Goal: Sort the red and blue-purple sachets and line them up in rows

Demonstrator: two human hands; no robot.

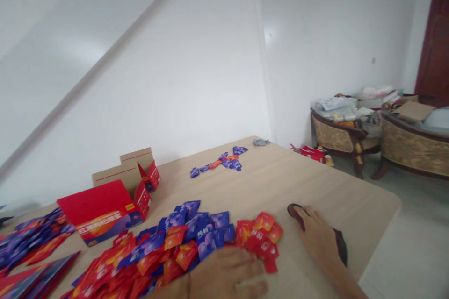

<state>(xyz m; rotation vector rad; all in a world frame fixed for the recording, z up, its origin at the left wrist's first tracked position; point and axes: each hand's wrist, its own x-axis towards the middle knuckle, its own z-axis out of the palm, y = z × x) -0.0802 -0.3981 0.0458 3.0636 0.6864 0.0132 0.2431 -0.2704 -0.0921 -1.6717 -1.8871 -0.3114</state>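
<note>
Red sachets (261,238) are gathered in a small loose cluster on the pale counter (336,191), between two bare hands. The left hand (229,271) is nearer, its extended, slightly parted fingers pointed right across the cluster's near edge; whether anything is held under its palm cannot be told. The cluster's longer line runs from far to near, roughly crosswise to those fingers. The right hand (315,229) is set apart, to the right, laid over a dark object (341,246); its grip cannot be judged. Leftward, a mixed heap (175,243) is spread.
</note>
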